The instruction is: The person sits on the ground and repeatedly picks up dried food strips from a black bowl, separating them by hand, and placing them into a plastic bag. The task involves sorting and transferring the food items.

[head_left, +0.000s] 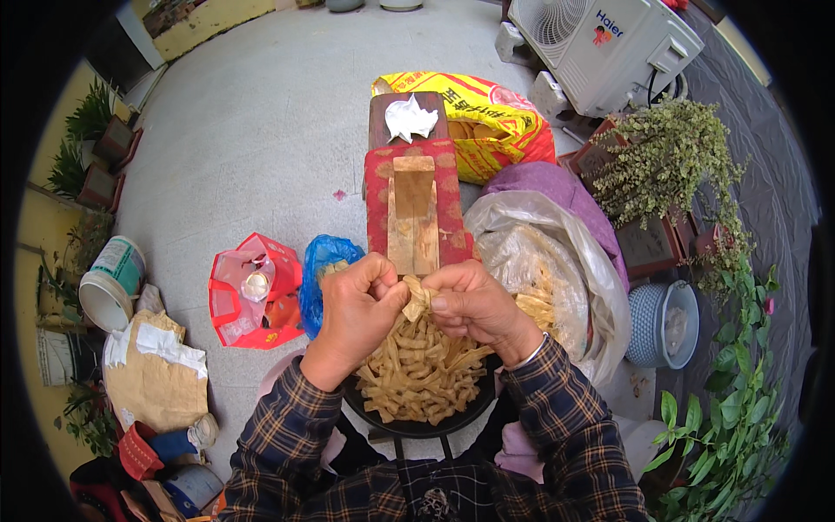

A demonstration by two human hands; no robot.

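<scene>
My left hand (357, 313) and my right hand (479, 307) meet in front of me, both pinching one tan, folded strip of dried material (417, 299) between thumbs and fingers. Below them a black round pan (427, 430) holds a heap of similar tan knotted or folded pieces (417, 378). Just beyond my hands, a wooden device with an upright block (413, 228) stands on a bench covered in red patterned cloth (450, 183). A crumpled white tissue (409, 119) lies at the bench's far end.
To the right are an open clear plastic sack (483, 225) with tan material, a yellow and red bag (483, 91), a blue woven pot (642, 326) and plants. Left stand a blue plastic bag (313, 261), a red and clear bag (225, 280) and a white bucket (98, 297).
</scene>
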